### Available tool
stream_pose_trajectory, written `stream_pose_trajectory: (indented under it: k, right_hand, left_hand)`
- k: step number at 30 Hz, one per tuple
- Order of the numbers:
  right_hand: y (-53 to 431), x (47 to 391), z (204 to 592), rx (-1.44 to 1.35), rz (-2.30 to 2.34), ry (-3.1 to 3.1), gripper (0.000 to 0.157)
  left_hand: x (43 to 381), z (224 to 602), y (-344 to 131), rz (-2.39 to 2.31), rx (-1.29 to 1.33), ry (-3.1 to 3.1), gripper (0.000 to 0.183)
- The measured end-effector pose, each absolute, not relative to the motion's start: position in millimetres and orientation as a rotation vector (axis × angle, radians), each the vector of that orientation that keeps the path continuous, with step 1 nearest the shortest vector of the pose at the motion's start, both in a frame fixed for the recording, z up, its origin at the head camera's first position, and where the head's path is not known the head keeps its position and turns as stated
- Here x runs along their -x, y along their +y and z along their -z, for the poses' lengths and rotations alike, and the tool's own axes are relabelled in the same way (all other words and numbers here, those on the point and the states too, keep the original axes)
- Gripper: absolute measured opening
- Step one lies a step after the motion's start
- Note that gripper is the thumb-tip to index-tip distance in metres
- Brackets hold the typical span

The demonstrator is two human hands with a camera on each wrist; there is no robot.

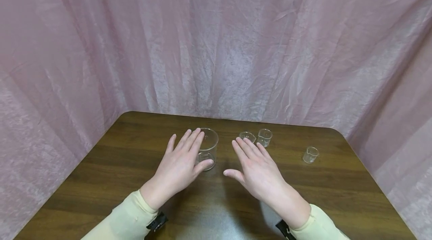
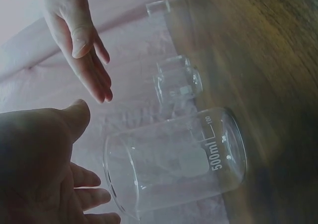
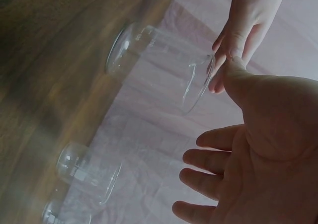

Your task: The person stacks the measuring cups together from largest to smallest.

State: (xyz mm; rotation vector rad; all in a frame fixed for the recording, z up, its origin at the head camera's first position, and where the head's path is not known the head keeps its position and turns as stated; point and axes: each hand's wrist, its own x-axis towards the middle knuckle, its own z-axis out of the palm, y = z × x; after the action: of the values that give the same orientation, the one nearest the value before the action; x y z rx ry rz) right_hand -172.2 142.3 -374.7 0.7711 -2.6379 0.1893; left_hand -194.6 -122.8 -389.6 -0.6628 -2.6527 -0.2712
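Observation:
A large clear glass beaker (image 1: 210, 143) stands upright on the wooden table, marked 500ml in the left wrist view. My left hand (image 1: 179, 163) hovers by its rim, fingers straight, palm down, holding nothing; whether a fingertip touches the glass I cannot tell. To the right, my right hand (image 1: 259, 172) is held above the table with straight fingers and thumb spread. Beyond its fingertips stand a medium beaker (image 1: 247, 135), partly hidden by the fingers, and a small beaker (image 1: 265, 138) beside it. Farther right sits the smallest beaker (image 1: 310, 155), apart from the others.
The brown wooden table (image 1: 135, 138) has rounded far corners. Pink velvety curtains (image 1: 216, 45) hang behind it and along both sides. Black straps (image 1: 157, 222) circle both wrists below pale yellow sleeves (image 1: 128, 213).

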Motion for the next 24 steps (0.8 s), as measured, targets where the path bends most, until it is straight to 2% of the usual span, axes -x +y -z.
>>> stream_pose_trajectory:
  k: [9,24]
  right_hand:
    - [136.3,181.1,373.3,-0.774,-0.214,-2.648,0.084]
    - [124.4,192.0,376.7,-0.841,-0.232,-2.716,0.086]
  left_hand:
    - [199.9,391.7,-125.0,0.295,0.646,-2.667,0.087]
    - [212.5,396.7,-130.8,0.346,0.623,-2.699,0.088]
